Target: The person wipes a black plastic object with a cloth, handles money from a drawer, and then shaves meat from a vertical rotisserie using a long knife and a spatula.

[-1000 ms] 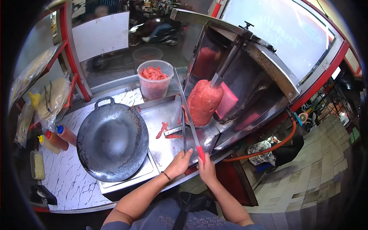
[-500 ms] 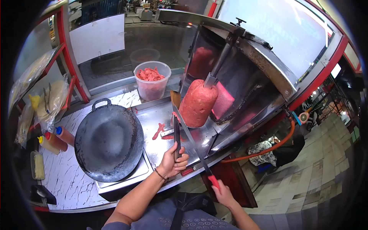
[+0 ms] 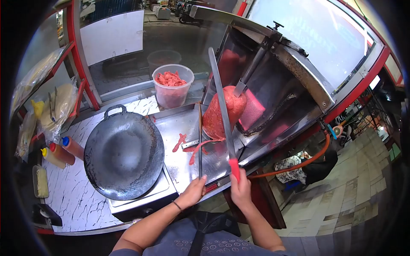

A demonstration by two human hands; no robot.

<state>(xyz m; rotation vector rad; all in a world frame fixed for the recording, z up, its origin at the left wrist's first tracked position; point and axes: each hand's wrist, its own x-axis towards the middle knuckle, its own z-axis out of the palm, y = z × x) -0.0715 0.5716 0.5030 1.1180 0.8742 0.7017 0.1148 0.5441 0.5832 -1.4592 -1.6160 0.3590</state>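
Meanwhile, a knife [image 3: 222,106] lies against the meat [image 3: 237,103].
Both fists closed: right hand [image 3: 241,190] clamps its handle, left hand [image 3: 193,193] a thin rod [image 3: 200,136].

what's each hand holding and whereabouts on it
The right hand grips the long knife by its red handle. The left hand holds a thin dark tool at its near end.
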